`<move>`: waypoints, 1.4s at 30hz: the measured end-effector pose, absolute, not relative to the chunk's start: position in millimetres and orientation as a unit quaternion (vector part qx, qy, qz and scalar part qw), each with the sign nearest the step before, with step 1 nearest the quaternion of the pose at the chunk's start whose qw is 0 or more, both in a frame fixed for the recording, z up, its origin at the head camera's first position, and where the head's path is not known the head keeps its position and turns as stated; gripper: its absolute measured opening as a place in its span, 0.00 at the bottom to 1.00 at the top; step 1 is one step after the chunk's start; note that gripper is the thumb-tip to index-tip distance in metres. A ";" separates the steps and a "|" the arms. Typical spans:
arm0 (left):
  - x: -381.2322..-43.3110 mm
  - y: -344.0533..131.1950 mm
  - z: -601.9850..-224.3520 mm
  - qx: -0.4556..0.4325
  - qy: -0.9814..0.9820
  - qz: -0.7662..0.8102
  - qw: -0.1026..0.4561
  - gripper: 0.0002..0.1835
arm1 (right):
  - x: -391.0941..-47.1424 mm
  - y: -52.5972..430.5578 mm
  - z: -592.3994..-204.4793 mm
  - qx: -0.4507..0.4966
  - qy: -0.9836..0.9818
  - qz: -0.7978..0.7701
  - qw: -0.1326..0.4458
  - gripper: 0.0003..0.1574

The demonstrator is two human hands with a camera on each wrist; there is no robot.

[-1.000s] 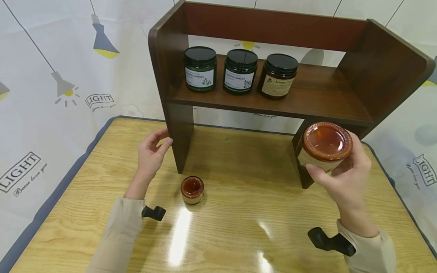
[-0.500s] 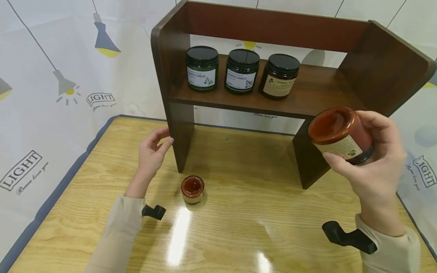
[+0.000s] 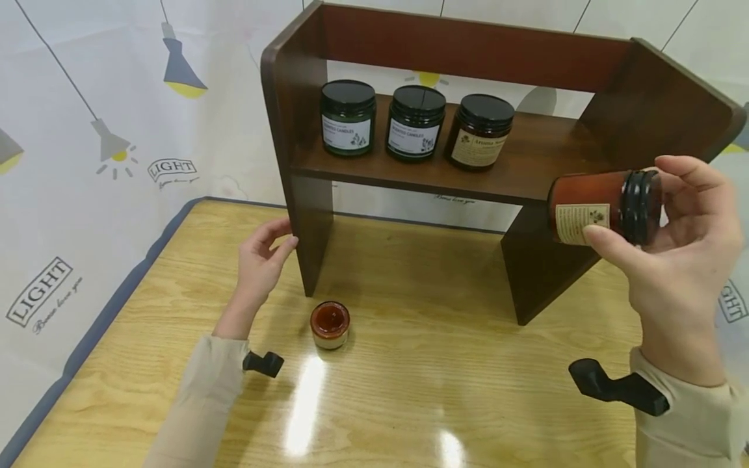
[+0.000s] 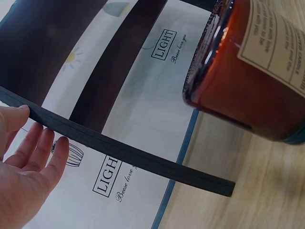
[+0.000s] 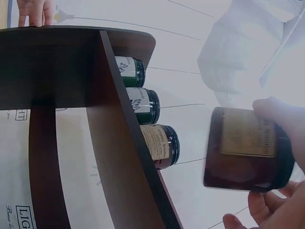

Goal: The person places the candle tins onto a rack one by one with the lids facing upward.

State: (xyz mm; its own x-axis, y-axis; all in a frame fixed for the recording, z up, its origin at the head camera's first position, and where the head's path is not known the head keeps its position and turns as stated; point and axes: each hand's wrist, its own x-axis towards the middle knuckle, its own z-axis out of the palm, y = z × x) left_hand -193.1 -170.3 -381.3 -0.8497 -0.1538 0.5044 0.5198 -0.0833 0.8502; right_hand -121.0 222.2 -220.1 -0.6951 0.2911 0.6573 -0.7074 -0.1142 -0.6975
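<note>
My right hand holds an amber candle jar by its sides between thumb and fingers, in the air before the rack's right end. The jar lies sideways, its black lid toward my palm and its cream label facing me. My left hand rests at the left side panel of a dark wooden rack; thumb and fingertips touch it near its front edge. A second amber jar stands base up on the table. On the rack's shelf stand two green candle jars and one amber jar.
The rack's right side panel stands close behind the held jar. Shelf surface shows right of the three jars. Light wood table spreads in front of the rack, and a printed cloth hangs behind it.
My right hand has moved right and slightly up, turning the jar from base-toward-me to lying sideways with its label in view. The left hand and the other jars stay put.
</note>
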 end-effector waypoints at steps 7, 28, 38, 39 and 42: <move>-193.5 -170.2 -382.5 -0.144 -0.635 -0.722 0.234 0.15 | -130.0 220.4 -215.7 0.189 -0.560 0.728 0.348 0.41; -194.1 -170.6 -383.3 -0.148 -0.630 -0.726 0.232 0.14 | -184.1 209.7 -196.4 0.175 -0.663 0.655 0.317 0.33; -193.4 -170.2 -381.5 -0.149 -0.632 -0.723 0.235 0.15 | -200.6 209.8 -195.8 0.145 -0.754 0.564 0.303 0.34; -193.2 -170.3 -381.4 -0.148 -0.634 -0.722 0.235 0.15 | -201.7 209.7 -195.8 0.142 -0.756 0.565 0.299 0.34; -193.1 -170.4 -381.7 -0.148 -0.639 -0.717 0.235 0.16 | -205.0 209.7 -196.4 0.140 -0.755 0.573 0.285 0.33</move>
